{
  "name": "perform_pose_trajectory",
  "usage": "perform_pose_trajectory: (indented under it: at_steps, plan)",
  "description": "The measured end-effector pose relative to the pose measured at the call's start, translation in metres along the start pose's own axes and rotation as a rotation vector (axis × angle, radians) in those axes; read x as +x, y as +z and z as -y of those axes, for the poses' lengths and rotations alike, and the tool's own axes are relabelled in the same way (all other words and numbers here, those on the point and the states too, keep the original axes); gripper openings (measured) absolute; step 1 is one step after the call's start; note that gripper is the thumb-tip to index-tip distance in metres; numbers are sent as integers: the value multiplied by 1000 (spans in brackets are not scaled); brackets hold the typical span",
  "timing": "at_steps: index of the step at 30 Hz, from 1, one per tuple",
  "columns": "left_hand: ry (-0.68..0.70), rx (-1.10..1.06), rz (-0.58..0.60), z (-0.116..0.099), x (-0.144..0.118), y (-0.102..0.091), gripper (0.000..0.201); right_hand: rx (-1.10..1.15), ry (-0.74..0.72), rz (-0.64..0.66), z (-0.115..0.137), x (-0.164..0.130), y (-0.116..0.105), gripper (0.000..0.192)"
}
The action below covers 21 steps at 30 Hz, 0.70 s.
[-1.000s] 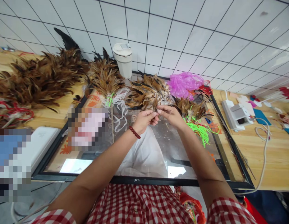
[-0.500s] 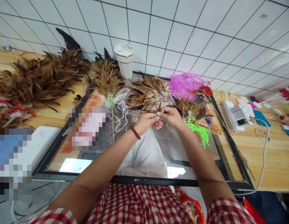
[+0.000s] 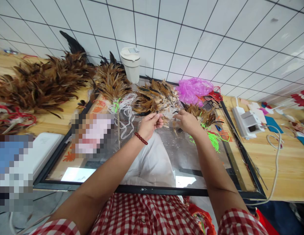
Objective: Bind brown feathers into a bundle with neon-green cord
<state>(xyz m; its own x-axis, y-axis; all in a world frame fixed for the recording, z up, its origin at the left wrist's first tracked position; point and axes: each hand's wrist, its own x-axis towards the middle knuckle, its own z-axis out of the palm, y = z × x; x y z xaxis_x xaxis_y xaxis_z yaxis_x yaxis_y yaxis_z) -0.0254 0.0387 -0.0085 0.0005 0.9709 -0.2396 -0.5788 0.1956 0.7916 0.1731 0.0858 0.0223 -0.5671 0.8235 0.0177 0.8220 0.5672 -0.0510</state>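
Observation:
My left hand (image 3: 150, 124), with a red bead bracelet on its wrist, pinches a small bunch of brown feathers at the near edge of a loose feather pile (image 3: 155, 98). My right hand (image 3: 187, 121) sits a little to the right of it, fingers closed on a few brown feathers drawn from the pile. Both hands hover over a glass sheet in a black frame (image 3: 236, 163). A smaller feather bundle (image 3: 199, 113) tied with neon green string (image 3: 212, 138) lies just right of my right hand.
Large brown feather heaps (image 3: 41, 83) cover the wooden table at left. A white lidded cup (image 3: 130, 64) stands against the tiled wall. Pink plastic (image 3: 194, 89), a white power strip (image 3: 245, 122) with cable, and a white box (image 3: 44, 148) lie around the frame.
My hands were touching at the fingertips; now they have drawn apart, the right hand shifting right and slightly away with feathers in it.

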Motion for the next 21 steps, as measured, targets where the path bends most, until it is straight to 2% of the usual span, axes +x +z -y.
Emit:
perform_pose_trajectory:
  at_steps: [2,4,7,10,12,17,21]
  plan:
    - [-8,1,-1,0,0,0,23,38,41,-28,0,2,3,26]
    - [-19,4,-7,0,0,1,21,205,87,-91,-1,3,2,21]
    - [-38,5,-31,-1,-1,2,17,734,176,-119,0,4,-1,12]
    - [-61,22,-42,-1,-3,5,13,1270,260,-14,10,5,-1,26]
    - [-86,46,-28,-1,-4,6,12,1453,280,11,22,7,1,32]
    - [-143,102,44,1,-4,4,17,1496,151,-151,43,13,12,29]
    - [-167,127,109,3,-3,1,21,1424,150,-227,44,16,21,31]
